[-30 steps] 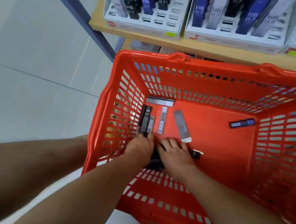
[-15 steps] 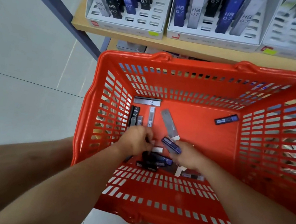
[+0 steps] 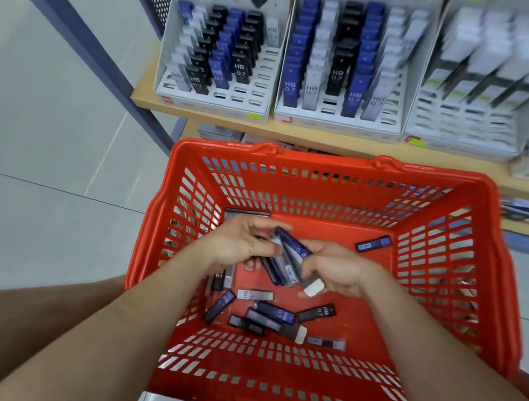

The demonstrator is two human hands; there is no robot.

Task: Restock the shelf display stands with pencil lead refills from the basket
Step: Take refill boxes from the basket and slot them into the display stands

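Above the basket, the left hand and right hand both curl their fingers round a bundle of refills lying between them.

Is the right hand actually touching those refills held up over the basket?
Touching: head view shows right hand pinching the refill bundle above the basket.

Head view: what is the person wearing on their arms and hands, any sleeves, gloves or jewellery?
Nothing worn shows. The left forearm and right forearm are bare to the frame's edge: no sleeves, watch or bracelet. The left hand and right hand are ungloved; no ring shows, though the fingers are slightly blurred.
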